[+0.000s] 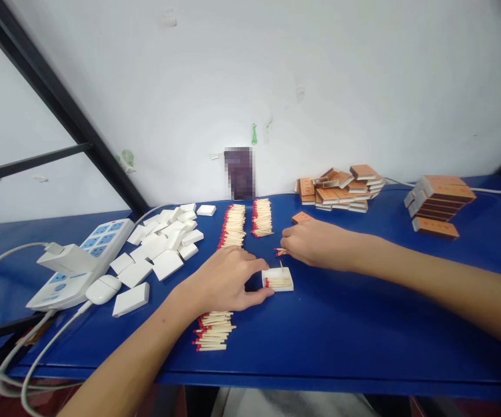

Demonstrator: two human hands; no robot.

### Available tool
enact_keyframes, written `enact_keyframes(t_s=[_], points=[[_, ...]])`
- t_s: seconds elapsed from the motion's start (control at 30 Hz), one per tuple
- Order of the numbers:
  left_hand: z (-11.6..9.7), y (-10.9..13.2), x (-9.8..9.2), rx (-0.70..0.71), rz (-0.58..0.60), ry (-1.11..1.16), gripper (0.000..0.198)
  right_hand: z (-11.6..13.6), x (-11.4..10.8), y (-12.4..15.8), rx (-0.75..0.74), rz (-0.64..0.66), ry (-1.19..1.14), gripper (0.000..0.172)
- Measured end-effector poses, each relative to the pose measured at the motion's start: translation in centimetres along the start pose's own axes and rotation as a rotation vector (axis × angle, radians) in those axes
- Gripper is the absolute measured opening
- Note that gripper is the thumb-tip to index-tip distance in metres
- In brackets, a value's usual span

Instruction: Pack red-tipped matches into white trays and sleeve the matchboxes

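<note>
My left hand (226, 279) grips the left end of a small white matchbox tray (271, 273) between thumb and forefinger. Several red-headed matches (278, 282) lie in the tray, and one stick (281, 266) juts up by its far edge. Just beyond, my right hand (313, 243) has its fingers closed on a few matches (279, 252), whose red heads point left. An orange matchbox sleeve (302, 218) shows partly behind that hand. Loose matches (234, 223) run in a row behind my left hand and emerge as more matches (214, 331) in front of it.
Another matchstick row (262, 217) lies near the wall. White trays (157, 243) are heaped left, beside a power strip (98, 246), white charger (70, 260), and earbud case (103, 289) with cables. Orange matchboxes (341, 194) are piled at the back; others (443, 194) stand stacked right.
</note>
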State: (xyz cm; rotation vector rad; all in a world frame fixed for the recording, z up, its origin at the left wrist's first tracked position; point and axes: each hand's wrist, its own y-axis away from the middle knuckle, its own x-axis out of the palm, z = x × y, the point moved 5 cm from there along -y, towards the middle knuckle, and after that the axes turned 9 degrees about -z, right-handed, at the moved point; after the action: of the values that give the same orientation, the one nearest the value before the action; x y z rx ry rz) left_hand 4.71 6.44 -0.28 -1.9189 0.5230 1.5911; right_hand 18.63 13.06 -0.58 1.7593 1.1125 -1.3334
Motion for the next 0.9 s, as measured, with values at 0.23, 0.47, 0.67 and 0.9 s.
enact_keyframes(t_s=[0.23,0.47,0.67,0.9], points=[[0.0,0.0,0.0,-0.001,-0.004,-0.005,0.030,0.2,0.3,0.0,-0.028,-0.018,0.046,0.021],[-0.3,0.2,-0.4,0.006,-0.066,-0.040,0.040,0.3,-0.3,0.4,-0.020,0.038,0.029,0.021],[-0.8,0.0,-0.5,0.048,-0.135,-0.066,0.045,0.6,0.1,0.5,-0.009,0.011,-0.008,0.021],[-1.6,0.0,-0.3,0.115,-0.218,0.003,0.053,0.9,0.8,0.6,-0.058,-0.071,0.005,0.021]])
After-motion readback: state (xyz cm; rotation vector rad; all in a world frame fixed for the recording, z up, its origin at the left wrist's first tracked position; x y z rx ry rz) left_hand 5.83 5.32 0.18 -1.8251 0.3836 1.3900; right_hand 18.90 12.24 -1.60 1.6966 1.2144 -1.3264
